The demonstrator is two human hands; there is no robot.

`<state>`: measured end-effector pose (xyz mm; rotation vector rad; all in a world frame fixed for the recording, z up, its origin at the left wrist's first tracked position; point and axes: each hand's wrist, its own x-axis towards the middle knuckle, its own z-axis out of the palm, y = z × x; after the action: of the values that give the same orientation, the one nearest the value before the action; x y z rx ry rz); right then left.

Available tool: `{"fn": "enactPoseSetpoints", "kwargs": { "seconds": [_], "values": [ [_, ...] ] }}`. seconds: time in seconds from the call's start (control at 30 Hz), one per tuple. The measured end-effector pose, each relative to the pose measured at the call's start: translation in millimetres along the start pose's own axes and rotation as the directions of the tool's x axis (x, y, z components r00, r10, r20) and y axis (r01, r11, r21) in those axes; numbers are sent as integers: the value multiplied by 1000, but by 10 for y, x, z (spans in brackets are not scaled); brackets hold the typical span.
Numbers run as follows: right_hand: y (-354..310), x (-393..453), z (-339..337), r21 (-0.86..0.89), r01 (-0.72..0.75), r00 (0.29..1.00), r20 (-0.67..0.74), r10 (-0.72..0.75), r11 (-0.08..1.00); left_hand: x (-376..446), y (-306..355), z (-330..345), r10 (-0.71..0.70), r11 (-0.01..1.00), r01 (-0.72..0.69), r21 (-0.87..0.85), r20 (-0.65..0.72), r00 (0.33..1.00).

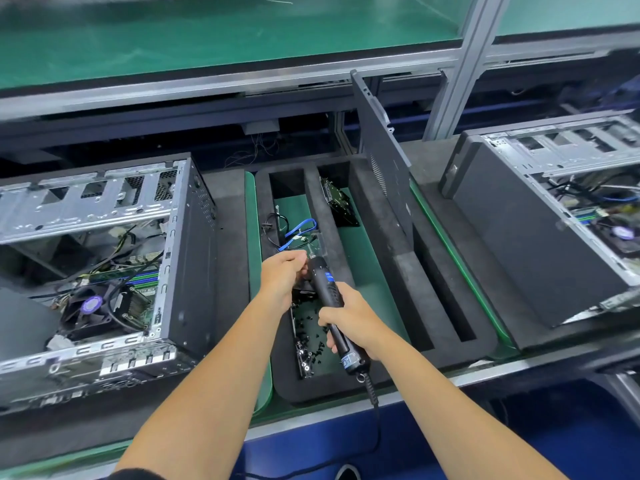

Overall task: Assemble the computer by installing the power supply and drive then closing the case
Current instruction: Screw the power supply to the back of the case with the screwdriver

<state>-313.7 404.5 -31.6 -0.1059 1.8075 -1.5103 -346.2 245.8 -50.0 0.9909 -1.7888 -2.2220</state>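
Note:
An open computer case [187, 244] lies on its side at the left, its motherboard, fan and cables exposed. My right hand [353, 318] grips a black electric screwdriver [329, 299] over a black foam tray [377, 237]. My left hand [284, 271] is at the screwdriver's tip with fingers curled, pinching something too small to make out. Loose black screws [311, 337] lie in the tray's near compartment. A drive [337, 202] stands on edge in a far slot, and a blue cable [301, 230] lies beside it. A dark side panel [384, 161] leans upright in the tray.
A second open case [540, 216] lies at the right. The screwdriver's coiled cord [372, 393] hangs over the bench's front edge. Aluminium frame posts [453, 81] and a green upper shelf [207, 39] stand behind the bench.

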Motion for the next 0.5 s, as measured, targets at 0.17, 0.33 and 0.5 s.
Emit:
{"fn": "enactPoseSetpoints", "kwargs": {
  "seconds": [0.17, 0.33, 0.5],
  "values": [
    [30, -39, -36, -1, -4, 999, 36, 4, 1000, 52, 8, 12, -15, 999, 15, -44, 11, 1000],
    [35, -62, -57, -25, -27, 998, 48, 28, 999, 93, 46, 45, -29, 1000, 29, -3, -1, 1000],
    [-20, -97, -82, -40, 1, 999, 38, 0, 999, 98, 54, 49, -20, 995, 19, 96, 4, 1000]
  ]
}}
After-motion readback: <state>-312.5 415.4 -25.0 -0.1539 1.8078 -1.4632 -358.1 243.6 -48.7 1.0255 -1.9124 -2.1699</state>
